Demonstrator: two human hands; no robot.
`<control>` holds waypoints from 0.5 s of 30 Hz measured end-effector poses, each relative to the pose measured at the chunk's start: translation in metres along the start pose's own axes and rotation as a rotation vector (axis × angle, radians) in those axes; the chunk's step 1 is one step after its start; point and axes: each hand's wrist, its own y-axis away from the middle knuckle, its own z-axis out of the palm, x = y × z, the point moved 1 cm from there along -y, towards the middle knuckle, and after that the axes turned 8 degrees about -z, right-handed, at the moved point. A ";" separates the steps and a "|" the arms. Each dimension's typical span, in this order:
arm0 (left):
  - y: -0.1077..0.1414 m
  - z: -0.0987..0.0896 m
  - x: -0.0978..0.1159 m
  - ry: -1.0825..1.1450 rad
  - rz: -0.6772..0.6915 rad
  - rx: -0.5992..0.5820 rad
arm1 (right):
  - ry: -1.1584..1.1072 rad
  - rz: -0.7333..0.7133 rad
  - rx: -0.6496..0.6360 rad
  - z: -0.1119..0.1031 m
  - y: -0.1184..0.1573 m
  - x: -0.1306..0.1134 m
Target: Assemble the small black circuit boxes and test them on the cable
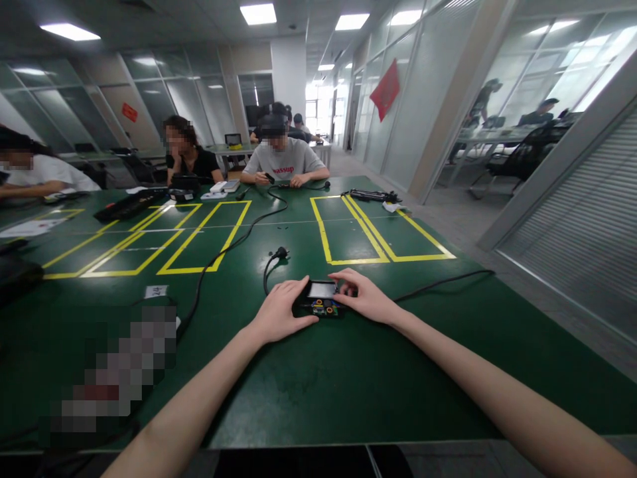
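A small black device (322,290) with a pale rectangular panel and an exposed circuit part along its near side lies on the green table. My left hand (284,309) grips its left side, with the thumb by the near edge and the fingers at the far left corner. At the right side, my right hand (363,297) has its thumb and curled fingers on the device's edge. A black cable runs from beneath my right forearm towards the right. Just beyond the device lies a black plug (281,253) on a curved cord.
Yellow tape (357,261) marks rectangles on the table (279,398). A blurred power strip (119,372) lies at the left, with a long black cable beside it. A folded tripod (373,196) rests at the far right. Several people sit across the table.
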 end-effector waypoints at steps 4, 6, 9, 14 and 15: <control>0.002 0.001 -0.002 0.064 0.006 0.009 | -0.140 0.028 -0.008 -0.001 0.001 -0.004; 0.003 0.002 -0.002 0.101 0.008 0.016 | -0.168 0.053 -0.032 -0.003 0.001 -0.005; 0.003 0.002 -0.001 0.145 0.013 0.019 | -0.148 0.048 -0.027 -0.005 0.002 -0.007; 0.003 0.001 0.001 0.167 0.011 0.015 | -0.106 0.012 -0.018 -0.008 0.003 -0.010; 0.004 0.001 0.002 0.170 0.013 0.017 | -0.102 0.008 -0.019 -0.008 0.003 -0.011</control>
